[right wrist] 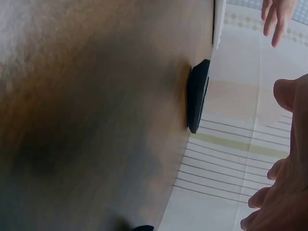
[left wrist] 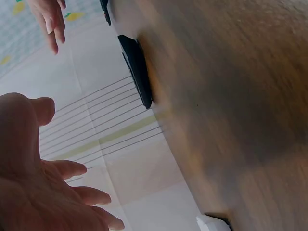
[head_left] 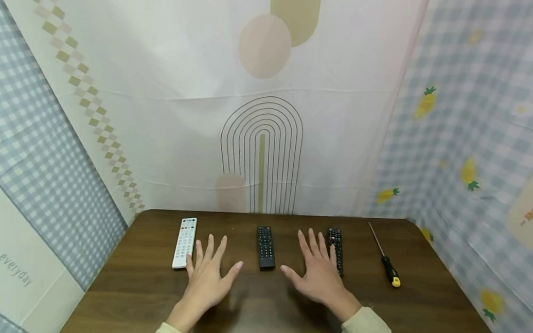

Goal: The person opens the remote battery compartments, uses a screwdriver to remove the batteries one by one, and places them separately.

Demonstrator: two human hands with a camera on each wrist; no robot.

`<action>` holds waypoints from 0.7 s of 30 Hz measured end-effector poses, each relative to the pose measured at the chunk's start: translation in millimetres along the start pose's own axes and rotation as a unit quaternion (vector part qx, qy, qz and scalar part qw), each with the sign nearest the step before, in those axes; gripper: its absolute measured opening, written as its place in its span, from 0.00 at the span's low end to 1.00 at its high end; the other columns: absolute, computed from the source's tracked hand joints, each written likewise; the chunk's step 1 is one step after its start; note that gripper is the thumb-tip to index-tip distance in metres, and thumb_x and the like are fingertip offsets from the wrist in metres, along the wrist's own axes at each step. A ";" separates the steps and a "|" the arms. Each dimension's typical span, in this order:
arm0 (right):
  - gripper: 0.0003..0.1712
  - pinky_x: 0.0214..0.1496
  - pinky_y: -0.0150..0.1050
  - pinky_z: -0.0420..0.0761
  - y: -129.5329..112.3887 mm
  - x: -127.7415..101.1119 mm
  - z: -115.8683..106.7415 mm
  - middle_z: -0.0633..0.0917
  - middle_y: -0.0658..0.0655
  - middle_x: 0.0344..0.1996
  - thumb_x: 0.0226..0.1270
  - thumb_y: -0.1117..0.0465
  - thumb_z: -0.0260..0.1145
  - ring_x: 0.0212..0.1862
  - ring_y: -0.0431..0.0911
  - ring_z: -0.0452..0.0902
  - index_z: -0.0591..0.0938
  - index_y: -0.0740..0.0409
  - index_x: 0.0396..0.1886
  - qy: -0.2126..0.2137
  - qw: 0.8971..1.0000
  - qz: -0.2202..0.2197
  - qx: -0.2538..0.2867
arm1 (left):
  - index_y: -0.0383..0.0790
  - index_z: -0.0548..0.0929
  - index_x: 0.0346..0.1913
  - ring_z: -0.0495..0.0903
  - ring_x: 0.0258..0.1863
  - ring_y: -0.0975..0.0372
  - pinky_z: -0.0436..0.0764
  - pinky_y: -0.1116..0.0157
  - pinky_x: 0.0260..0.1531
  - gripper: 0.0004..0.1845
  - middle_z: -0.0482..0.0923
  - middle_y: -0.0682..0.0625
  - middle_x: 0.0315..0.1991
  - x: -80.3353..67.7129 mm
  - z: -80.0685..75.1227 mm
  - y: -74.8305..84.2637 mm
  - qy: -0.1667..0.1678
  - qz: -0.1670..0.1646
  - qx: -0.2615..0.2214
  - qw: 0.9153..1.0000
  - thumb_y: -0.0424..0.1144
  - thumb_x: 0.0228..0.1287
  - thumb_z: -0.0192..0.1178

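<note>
My left hand [head_left: 207, 281] hovers over the table with its fingers spread, holding nothing. Just to its left lies a white remote control [head_left: 184, 243]. A black remote control [head_left: 266, 247] lies between my two hands; the left wrist view shows that black remote [left wrist: 136, 72] from the side, and so does the right wrist view [right wrist: 197, 96]. My right hand [head_left: 321, 276], also spread and holding nothing, is raised above the table and partly covers a second black remote control [head_left: 335, 238]. Farther right is a screwdriver [head_left: 387, 265] with a black and yellow handle.
The brown wooden table [head_left: 274, 322] ends at the back against a white patterned curtain [head_left: 180, 145]. Blue checked cloth [head_left: 455, 123] with pineapple prints hangs on the right, and more checked cloth [head_left: 34, 109] on the left.
</note>
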State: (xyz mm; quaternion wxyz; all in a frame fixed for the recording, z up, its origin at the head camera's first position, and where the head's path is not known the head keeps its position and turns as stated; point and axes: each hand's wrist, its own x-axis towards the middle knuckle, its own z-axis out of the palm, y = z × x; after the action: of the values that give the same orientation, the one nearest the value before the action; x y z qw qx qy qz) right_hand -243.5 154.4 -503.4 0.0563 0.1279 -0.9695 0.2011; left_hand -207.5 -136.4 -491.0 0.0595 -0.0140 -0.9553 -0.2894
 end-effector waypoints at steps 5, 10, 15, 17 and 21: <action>0.58 0.86 0.74 0.43 3.9 2.2 -4.2 0.48 0.62 0.89 0.74 0.26 0.59 0.89 0.66 0.36 0.44 0.44 0.89 0.005 1.000 -0.001 -0.001 | 0.51 0.58 0.86 0.36 0.86 0.31 0.39 0.22 0.77 0.45 0.45 0.35 0.87 -0.9 -2.2 -5.0 0.003 -0.002 0.000 1.000 0.63 0.75 0.60; 0.57 0.86 0.73 0.47 8.7 2.4 -6.7 0.54 0.64 0.87 0.74 0.28 0.61 0.89 0.66 0.41 0.47 0.46 0.90 0.007 1.000 -0.005 0.019 | 0.47 0.57 0.86 0.39 0.85 0.29 0.41 0.21 0.76 0.45 0.45 0.32 0.87 2.7 0.2 -19.3 -0.002 -0.017 0.007 1.000 0.59 0.75 0.63; 0.56 0.85 0.72 0.53 12.2 1.6 -6.3 0.60 0.65 0.85 0.74 0.31 0.64 0.88 0.66 0.46 0.49 0.47 0.89 0.014 1.000 -0.011 0.023 | 0.37 0.53 0.86 0.37 0.84 0.26 0.40 0.21 0.76 0.49 0.40 0.27 0.86 16.6 2.1 -41.9 -0.028 -0.039 0.033 0.998 0.57 0.76 0.62; 0.56 0.84 0.73 0.54 13.5 0.5 -5.9 0.61 0.66 0.85 0.74 0.31 0.64 0.87 0.66 0.47 0.50 0.47 0.89 0.015 1.000 -0.013 0.023 | 0.32 0.50 0.86 0.36 0.84 0.26 0.40 0.22 0.78 0.50 0.38 0.25 0.86 22.8 1.7 -51.3 -0.043 -0.047 0.051 0.997 0.57 0.76 0.62; 0.55 0.83 0.74 0.56 15.7 -1.6 -5.7 0.63 0.65 0.84 0.75 0.32 0.64 0.87 0.67 0.49 0.50 0.47 0.89 0.011 0.999 -0.017 0.026 | 0.19 0.48 0.82 0.37 0.84 0.26 0.43 0.26 0.80 0.50 0.39 0.21 0.84 34.7 -1.9 -66.8 -0.054 -0.063 0.083 0.993 0.55 0.79 0.58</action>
State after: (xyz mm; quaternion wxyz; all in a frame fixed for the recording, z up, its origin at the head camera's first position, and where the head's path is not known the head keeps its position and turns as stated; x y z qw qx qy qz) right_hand -245.9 171.0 -504.4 0.0666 0.1433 -0.9611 0.2266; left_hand -245.8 -193.3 -522.1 -0.0096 0.0351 -0.9767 -0.2115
